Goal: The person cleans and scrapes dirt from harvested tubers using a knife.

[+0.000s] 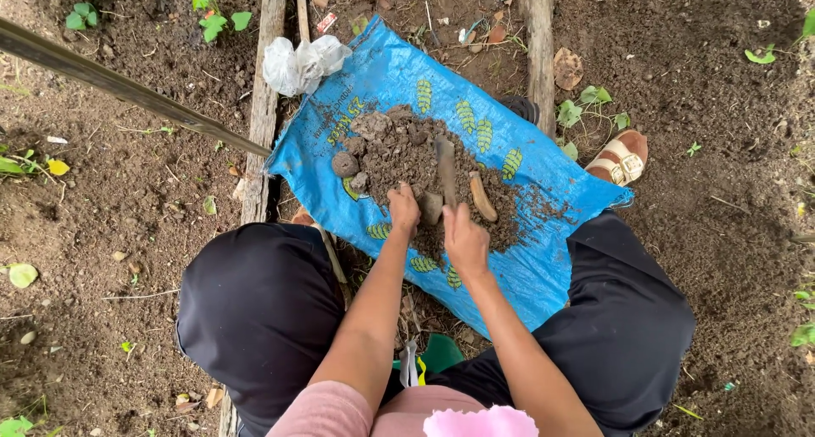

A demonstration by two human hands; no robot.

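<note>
Right hand (pixel 464 238) is gripping a knife (pixel 445 167), chopping soil (pixel 407 153) on the blue sack (pixel 543 267); left hand (pixel 404 208) is clamping a clod (pixel 430 208): best keeping fingers clear.

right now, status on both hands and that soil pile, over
Left hand closed on a soil clod. Right hand gripping a flat blade tool, tip in the soil pile on the blue sack. Loose lumps beside the pile.

One blue sack (pixel 543 271), one soil heap (pixel 407 153), one trowel (pixel 446 170), two wooden planks (pixel 265 89), one white bag (pixel 301 64), one sandal (pixel 620 159).
</note>
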